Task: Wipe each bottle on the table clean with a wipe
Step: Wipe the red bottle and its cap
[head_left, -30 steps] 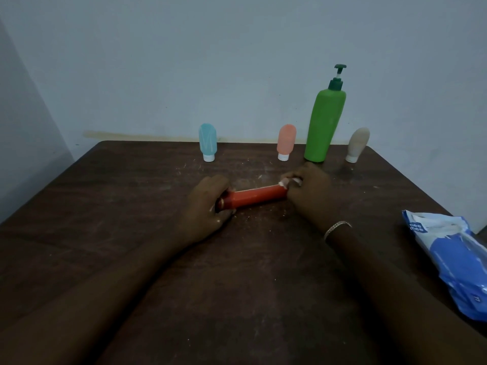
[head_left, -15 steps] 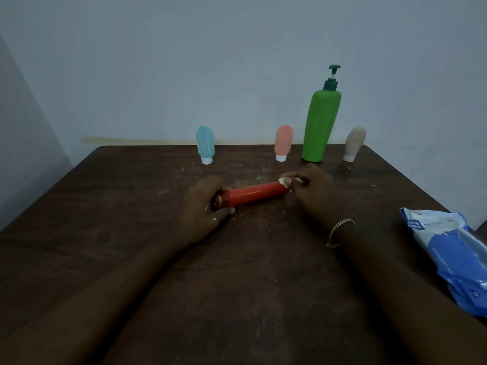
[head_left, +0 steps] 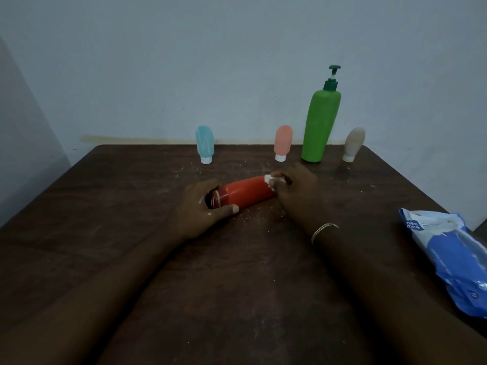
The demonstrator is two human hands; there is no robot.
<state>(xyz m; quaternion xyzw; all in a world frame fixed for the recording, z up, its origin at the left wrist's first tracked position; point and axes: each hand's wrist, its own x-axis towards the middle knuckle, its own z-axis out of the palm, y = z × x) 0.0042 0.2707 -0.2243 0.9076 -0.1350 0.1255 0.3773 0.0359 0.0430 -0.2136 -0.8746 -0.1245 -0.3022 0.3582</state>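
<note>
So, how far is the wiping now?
Done: nothing I can confirm. In hand: the red bottle lies down; the left hand grips its cap end, the right hand presses a wipe on the other end. Left: blue, pink, green and beige bottles stand at the back; whether any is already wiped, I cannot tell.

Both hands are reaching forward and holding opposite ends of one object.

The left hand (head_left: 200, 209) is curling around the cap end of the lying red bottle (head_left: 247, 192), its thumb stretching along the near side and its fingers wrapping over the far side. The right hand (head_left: 297, 191) is lying knuckles up at the other end, its fingertips pinching a crumpled white wipe (head_left: 269, 180) against the bottle. Both bare forearms are extending in from the bottom corners and converging toward the middle.
</note>
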